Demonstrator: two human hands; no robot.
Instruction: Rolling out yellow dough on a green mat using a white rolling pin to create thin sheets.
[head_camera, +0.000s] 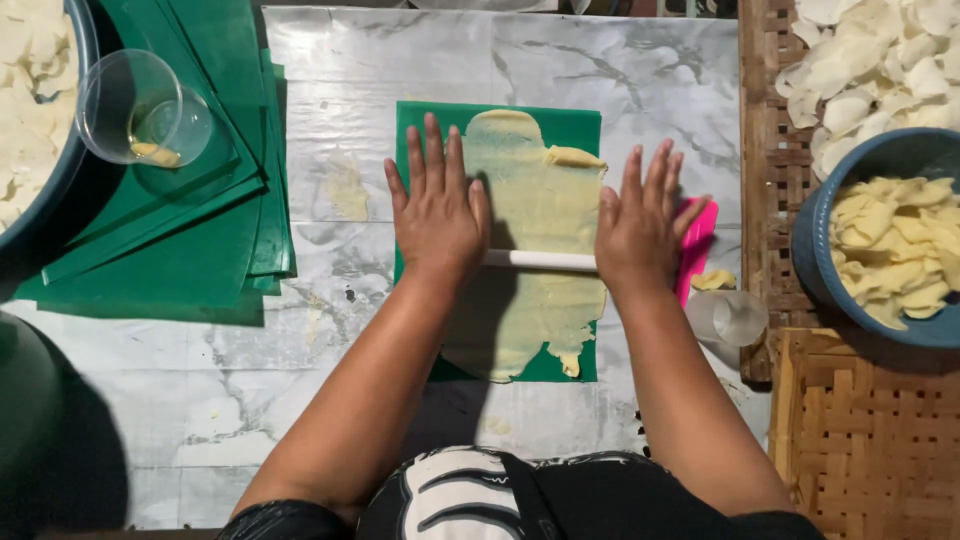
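Here the white pin (540, 260) lies crosswise, long axis left-right, on the dough (535, 200) on the green sheet (575, 125) mid-desk. Left hand (437, 205) and right hand (645, 220), fingers spread flat, press its two ends equally; dough runs lengthwise away from the body.

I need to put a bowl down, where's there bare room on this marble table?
The bare marble top is free beyond the green sheet with the dough, and at lower left, below the stack of green sheets. It is crowded right of the right hand: pink scraper, clear cup, blue bowl.
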